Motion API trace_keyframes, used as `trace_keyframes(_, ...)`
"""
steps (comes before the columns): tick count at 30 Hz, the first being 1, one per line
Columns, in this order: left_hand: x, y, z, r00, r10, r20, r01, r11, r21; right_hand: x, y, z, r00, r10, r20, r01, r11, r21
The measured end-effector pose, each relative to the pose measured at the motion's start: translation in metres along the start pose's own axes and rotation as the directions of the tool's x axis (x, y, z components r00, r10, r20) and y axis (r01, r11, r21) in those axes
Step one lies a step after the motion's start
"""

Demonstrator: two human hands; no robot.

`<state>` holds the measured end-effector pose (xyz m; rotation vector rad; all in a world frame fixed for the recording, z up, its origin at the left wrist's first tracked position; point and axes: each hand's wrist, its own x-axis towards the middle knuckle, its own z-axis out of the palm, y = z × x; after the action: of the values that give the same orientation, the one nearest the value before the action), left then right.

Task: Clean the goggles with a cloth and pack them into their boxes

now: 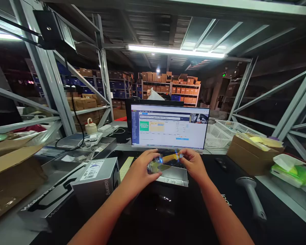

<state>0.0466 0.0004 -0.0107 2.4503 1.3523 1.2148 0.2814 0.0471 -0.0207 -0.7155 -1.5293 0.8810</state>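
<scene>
Between my two hands is a clear, shiny plastic packet with a yellow-orange band (169, 158); what it contains is too small to make out. My left hand (140, 170) has its fingers and thumb curled round the packet's left end. At its right end, the fingertips of my right hand (194, 165) pinch it. Just beneath lies a shallow grey box (182, 175) with a white printed label in it. The packet and my hands hide part of the dark keyboard behind.
A lit monitor (168, 131) stands ahead. Silver printed boxes (98, 180) are at left. On the right lie a barcode scanner (252, 197), a mouse (221, 163), a cardboard box (247, 154) and a green tissue pack (290, 170). White baskets (216, 136) sit behind.
</scene>
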Motion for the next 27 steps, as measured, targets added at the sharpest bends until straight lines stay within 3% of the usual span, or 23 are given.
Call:
trace_keyframes(2, 0.004, -0.001, -0.004, 1.000, 0.008, 0.013, -0.007, 0.997, -0.081, 0.002, 0.000, -0.002, 0.999, 0.006, 0.033, -0.006, 1.000, -0.002)
trace_keyframes(6, 0.001, 0.006, -0.012, 0.998, -0.013, 0.066, 0.019, 0.996, -0.090, 0.003, -0.002, -0.002, 0.991, 0.038, 0.126, -0.039, 0.999, 0.005)
trace_keyframes(12, -0.005, 0.001, -0.017, 0.960, -0.140, 0.244, 0.206, 0.941, -0.268, 0.000, -0.005, -0.003, 0.951, 0.131, 0.280, -0.122, 0.991, -0.052)
trace_keyframes(16, -0.003, -0.003, -0.017, 0.927, -0.208, 0.312, 0.333, 0.838, -0.432, -0.002, -0.009, -0.012, 0.951, 0.170, 0.258, -0.145, 0.983, -0.113)
trace_keyframes(18, -0.002, -0.003, -0.016, 0.918, -0.242, 0.313, 0.383, 0.745, -0.546, -0.006, -0.014, -0.012, 0.988, 0.066, 0.137, -0.030, 0.969, -0.247)
trace_keyframes(19, -0.001, -0.004, -0.016, 0.912, -0.268, 0.311, 0.408, 0.676, -0.613, -0.009, -0.018, -0.009, 0.996, -0.069, 0.056, 0.085, 0.927, -0.364)
trace_keyframes(20, 0.000, -0.004, -0.015, 0.904, -0.300, 0.305, 0.427, 0.600, -0.677, -0.013, -0.022, -0.005, 0.969, -0.247, 0.002, 0.215, 0.841, -0.497)
trace_keyframes(22, 0.002, -0.004, -0.013, 0.886, -0.362, 0.290, 0.442, 0.468, -0.765, -0.022, -0.029, 0.007, 0.834, -0.544, 0.094, 0.452, 0.575, -0.683)
trace_keyframes(24, 0.003, -0.005, -0.012, 0.877, -0.397, 0.272, 0.434, 0.406, -0.805, -0.029, -0.031, 0.021, 0.732, -0.599, 0.325, 0.610, 0.363, -0.705)
trace_keyframes(26, 0.003, -0.007, -0.011, 0.879, -0.411, 0.243, 0.412, 0.392, -0.823, -0.033, -0.029, 0.031, 0.703, -0.509, 0.496, 0.662, 0.214, -0.718)
trace_keyframes(27, 0.003, -0.008, -0.011, 0.879, -0.424, 0.216, 0.393, 0.390, -0.833, -0.034, -0.028, 0.034, 0.715, -0.456, 0.530, 0.651, 0.156, -0.743)
